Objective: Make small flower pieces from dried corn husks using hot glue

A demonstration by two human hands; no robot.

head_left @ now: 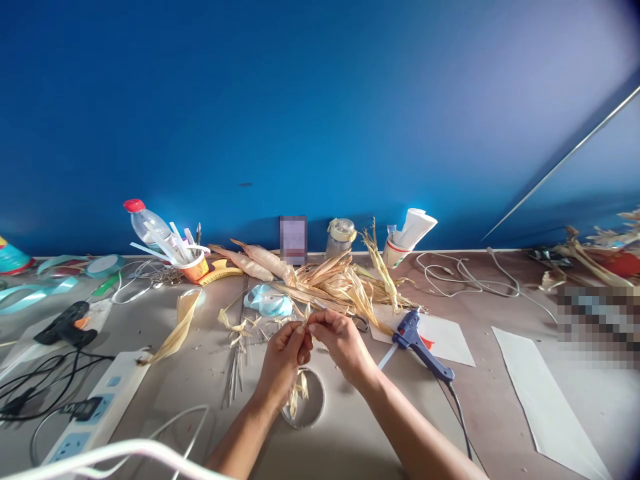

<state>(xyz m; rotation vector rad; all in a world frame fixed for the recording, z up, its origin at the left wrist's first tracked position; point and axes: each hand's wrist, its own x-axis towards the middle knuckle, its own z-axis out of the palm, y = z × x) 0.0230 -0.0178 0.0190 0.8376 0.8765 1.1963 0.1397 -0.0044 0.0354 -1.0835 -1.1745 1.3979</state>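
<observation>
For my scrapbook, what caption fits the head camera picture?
Left hand and right hand pinch a pale husk strip, near dried husks and a blue glue gun.

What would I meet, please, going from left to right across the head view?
Black gun-shaped tool → red-capped bottle → yellow curved handle → left hand → right hand → blue glue gun → long white sheet.

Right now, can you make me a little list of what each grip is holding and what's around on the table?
Left grip: pinching a small pale husk piece
Right grip: pinching the same piece
Just below: a round ring with husk strips inside
Beyond: dried corn husks, light-blue ribbon
Right side: blue glue gun, partly over white paper
Left side: white power strip
</observation>
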